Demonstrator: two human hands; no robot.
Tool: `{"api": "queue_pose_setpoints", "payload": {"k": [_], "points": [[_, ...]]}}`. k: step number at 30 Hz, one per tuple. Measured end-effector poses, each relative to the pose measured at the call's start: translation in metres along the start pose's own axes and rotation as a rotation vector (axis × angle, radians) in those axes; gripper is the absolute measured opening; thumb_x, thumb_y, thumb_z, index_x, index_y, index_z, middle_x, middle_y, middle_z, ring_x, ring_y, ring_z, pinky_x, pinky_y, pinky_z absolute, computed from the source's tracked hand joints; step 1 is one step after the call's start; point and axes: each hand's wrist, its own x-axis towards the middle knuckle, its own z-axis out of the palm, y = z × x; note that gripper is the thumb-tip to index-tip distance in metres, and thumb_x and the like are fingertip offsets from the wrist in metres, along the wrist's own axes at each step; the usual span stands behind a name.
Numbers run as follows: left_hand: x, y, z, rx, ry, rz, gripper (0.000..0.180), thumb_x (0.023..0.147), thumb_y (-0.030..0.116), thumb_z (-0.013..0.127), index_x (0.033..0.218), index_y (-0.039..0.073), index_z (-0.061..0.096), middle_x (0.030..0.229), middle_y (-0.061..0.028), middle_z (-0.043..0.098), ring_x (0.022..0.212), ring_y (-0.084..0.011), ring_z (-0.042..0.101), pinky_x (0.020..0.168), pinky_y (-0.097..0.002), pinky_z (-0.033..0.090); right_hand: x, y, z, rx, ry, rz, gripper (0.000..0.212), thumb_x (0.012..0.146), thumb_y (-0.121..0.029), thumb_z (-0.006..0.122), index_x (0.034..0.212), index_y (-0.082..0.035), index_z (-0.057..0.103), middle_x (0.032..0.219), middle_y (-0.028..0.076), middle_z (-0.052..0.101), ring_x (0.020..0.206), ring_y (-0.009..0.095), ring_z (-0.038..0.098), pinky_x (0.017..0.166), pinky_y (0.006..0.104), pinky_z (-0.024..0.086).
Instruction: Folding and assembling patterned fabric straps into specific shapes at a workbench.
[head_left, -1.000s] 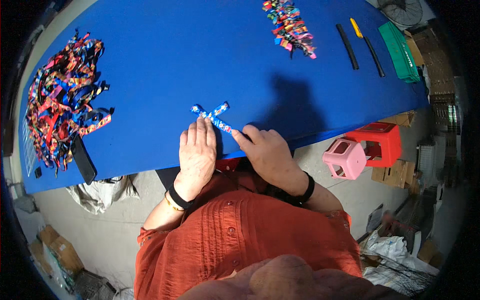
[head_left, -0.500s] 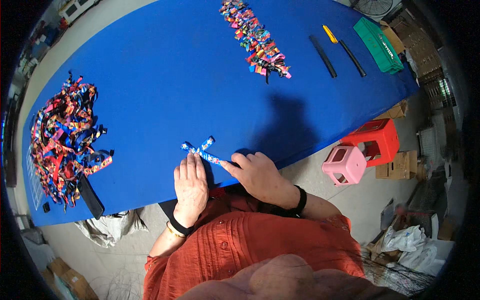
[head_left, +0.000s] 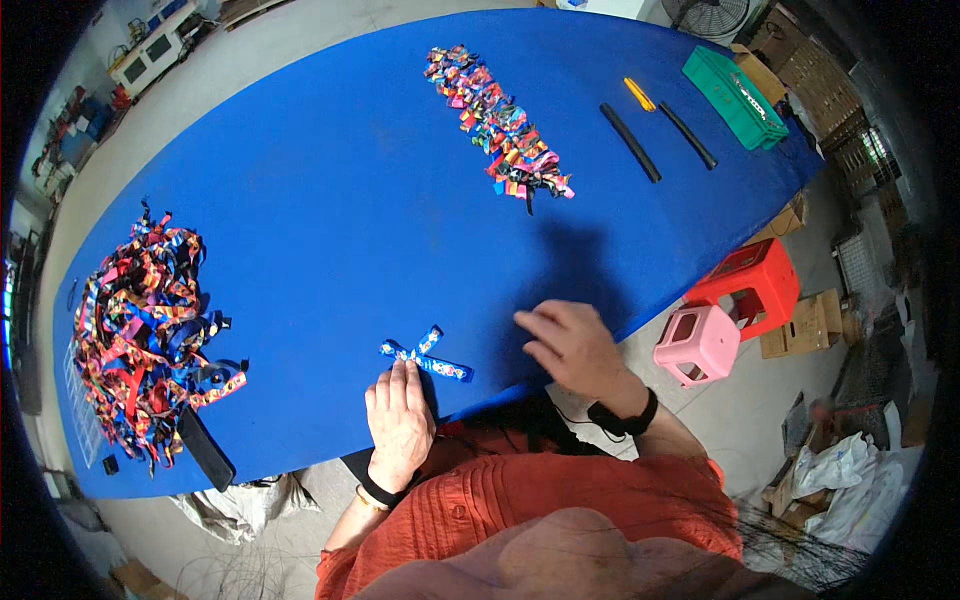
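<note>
A short blue patterned ribbon [head_left: 446, 369] lies on the blue table near its front edge, crossed over itself with its ends spread apart. My left hand [head_left: 400, 417] rests flat with its fingers stretched out, the fingertips touching the ribbon at the crossing and the palm over the table edge. Off to the right of the ribbon, my right hand [head_left: 575, 345] is held in the air, thumb and index finger apart, with nothing visible between them. Its other fingers are partly curled.
On the left sits a tangled heap of colourful ribbons [head_left: 135, 340] beside a black flat bar [head_left: 207, 450]. Toward the back lies a long row of ribbon pieces [head_left: 500, 125]. Two black rods [head_left: 630, 142], a yellow cutter [head_left: 639, 95] and a green bin [head_left: 735, 95] are at right; stools [head_left: 697, 345] stand beyond the edge.
My right hand has left the ribbon's end and moved up and to the right, its fingers opening out. My left hand stays on the ribbon. The whole view has shifted slightly.
</note>
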Motion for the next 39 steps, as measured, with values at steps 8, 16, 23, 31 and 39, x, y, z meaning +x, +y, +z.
{"api": "queue_pose_setpoints", "payload": {"k": [8, 16, 23, 31, 39], "points": [[-0.002, 0.0, 0.004, -0.101, 0.042, -0.05, 0.058, 0.079, 0.005, 0.059, 0.136, -0.007, 0.053, 0.13, -0.0222, 0.058, 0.116, -0.0394, 0.055, 0.098, -0.0504, 0.042, -0.022, 0.044, 0.015, -0.216, 0.123, 0.23, 0.053, 0.091, -0.023, 0.069, 0.14, -0.008, 0.057, 0.137, 0.022, 0.053, 0.13, 0.041, 0.05, 0.111, 0.0536, 0.037], [-0.002, 0.0, 0.003, -0.039, 0.045, -0.043, 0.056, 0.079, 0.007, 0.06, 0.133, -0.008, 0.055, 0.128, -0.0233, 0.059, 0.115, -0.0386, 0.056, 0.097, -0.0503, 0.043, -0.012, 0.05, 0.007, -0.25, -0.005, 0.157, 0.058, 0.094, -0.024, 0.063, 0.149, -0.011, 0.048, 0.148, 0.022, 0.046, 0.139, 0.041, 0.043, 0.116, 0.0583, 0.03], [-0.004, -0.001, 0.009, -0.039, 0.05, -0.062, 0.056, 0.081, 0.009, 0.055, 0.136, -0.003, 0.054, 0.13, -0.0216, 0.059, 0.114, -0.0406, 0.055, 0.098, -0.0531, 0.042, -0.01, 0.059, 0.008, -0.203, -0.014, 0.14, 0.058, 0.094, -0.026, 0.061, 0.149, -0.01, 0.049, 0.149, 0.024, 0.045, 0.139, 0.044, 0.042, 0.115, 0.0617, 0.03], [-0.004, 0.0, 0.007, 0.018, 0.056, -0.05, 0.056, 0.077, 0.006, 0.058, 0.132, -0.007, 0.058, 0.127, -0.0222, 0.06, 0.112, -0.0381, 0.057, 0.096, -0.0503, 0.043, -0.008, 0.059, 0.008, -0.177, -0.006, 0.133, 0.059, 0.092, -0.028, 0.062, 0.147, -0.009, 0.051, 0.146, 0.026, 0.047, 0.135, 0.045, 0.045, 0.113, 0.0625, 0.031], [-0.003, 0.003, 0.005, 0.033, 0.055, -0.055, 0.055, 0.076, 0.005, 0.057, 0.13, -0.006, 0.058, 0.125, -0.0226, 0.062, 0.108, -0.0385, 0.059, 0.092, -0.051, 0.045, -0.011, 0.063, 0.007, -0.164, 0.012, 0.111, 0.063, 0.087, -0.027, 0.069, 0.144, -0.008, 0.053, 0.144, 0.028, 0.049, 0.133, 0.046, 0.048, 0.111, 0.0638, 0.034]]}}
